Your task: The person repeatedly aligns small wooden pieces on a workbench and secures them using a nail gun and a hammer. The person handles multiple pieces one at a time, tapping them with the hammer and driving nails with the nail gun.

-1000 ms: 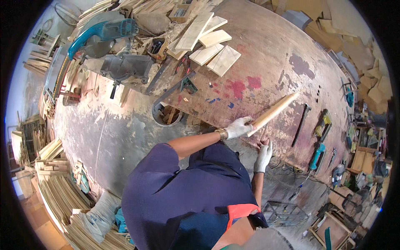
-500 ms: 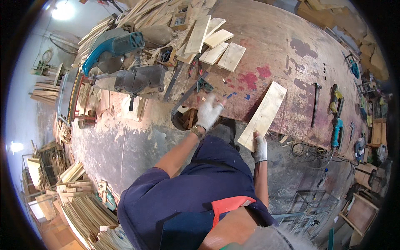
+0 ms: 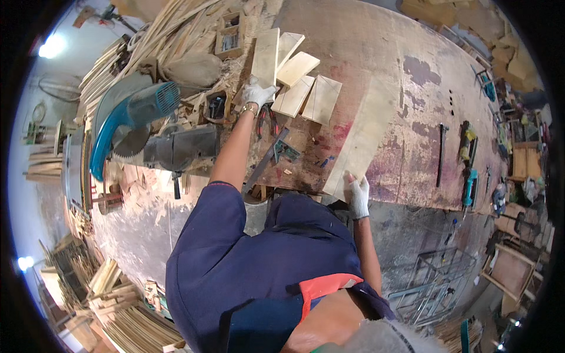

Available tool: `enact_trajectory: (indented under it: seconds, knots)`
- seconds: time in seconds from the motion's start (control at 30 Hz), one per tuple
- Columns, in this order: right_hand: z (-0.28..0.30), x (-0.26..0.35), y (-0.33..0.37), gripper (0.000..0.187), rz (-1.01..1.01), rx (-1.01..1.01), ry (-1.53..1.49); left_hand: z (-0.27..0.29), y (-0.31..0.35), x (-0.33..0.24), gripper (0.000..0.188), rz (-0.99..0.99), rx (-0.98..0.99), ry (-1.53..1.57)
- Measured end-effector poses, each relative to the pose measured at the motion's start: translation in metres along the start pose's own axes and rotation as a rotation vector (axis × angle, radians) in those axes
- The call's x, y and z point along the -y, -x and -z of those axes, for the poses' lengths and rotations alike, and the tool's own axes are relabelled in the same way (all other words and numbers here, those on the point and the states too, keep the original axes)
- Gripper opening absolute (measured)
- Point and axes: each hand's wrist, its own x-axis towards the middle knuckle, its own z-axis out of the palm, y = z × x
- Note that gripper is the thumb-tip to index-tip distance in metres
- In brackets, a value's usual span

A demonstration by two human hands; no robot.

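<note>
My right hand (image 3: 359,197), in a white glove, grips the near end of a pale wooden board (image 3: 366,135), slightly blurred, which slants away over the bench. My left hand (image 3: 259,92), also gloved, is stretched to the pile. Its fingers close over the near end of another long board (image 3: 266,56); what lies under the palm is hidden. Beside that board lie shorter wooden pieces (image 3: 298,69), some with pencil lines, such as the one at the right (image 3: 322,100). Just below my left hand are red-handled pliers (image 3: 268,120).
A teal miter saw (image 3: 135,109) with a bare toothed blade stands at the left. A try square (image 3: 285,151) lies near the edge of the worn bench (image 3: 376,35). At the right are a hammer (image 3: 441,154) and power tools (image 3: 471,185). Wooden strips are heaped behind.
My left hand has moved from the bench's near edge forward and left onto the board in the pile. My right hand still holds its board, which has shifted slightly left.
</note>
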Motion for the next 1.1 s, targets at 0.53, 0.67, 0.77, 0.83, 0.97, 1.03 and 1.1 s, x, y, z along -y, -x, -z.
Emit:
enact_trajectory:
  seconds: [0.53,0.67,0.77,0.83,0.97,1.03,1.1]
  knots:
    - [-0.001,-0.013,-0.052,0.035,-0.303,-0.001,-0.192,0.013,0.222,-0.067,0.115,-0.316,0.401,0.501]
    - [0.007,0.022,-0.048,0.036,-0.079,-0.202,0.343,-0.002,0.103,-0.052,0.111,-0.376,-0.198,0.133]
    - [0.035,0.043,-0.056,0.046,0.042,-0.32,0.739,-0.014,0.03,-0.002,0.118,-0.158,-0.281,-0.11]
    - [0.012,0.082,-0.035,0.057,0.221,-0.402,1.194,-0.019,0.006,0.025,0.114,-0.133,-0.101,-0.136]
    - [0.006,0.085,-0.032,0.062,-0.03,-0.486,1.505,-0.005,-0.013,0.026,0.096,-0.211,0.031,-0.053]
    - [0.038,0.058,-0.046,0.063,0.004,-0.466,1.591,0.017,-0.002,-0.002,0.089,-0.159,0.05,0.094]
    - [0.032,0.047,-0.048,0.061,0.104,-0.481,1.525,0.034,0.03,-0.016,0.086,-0.143,0.075,0.191]
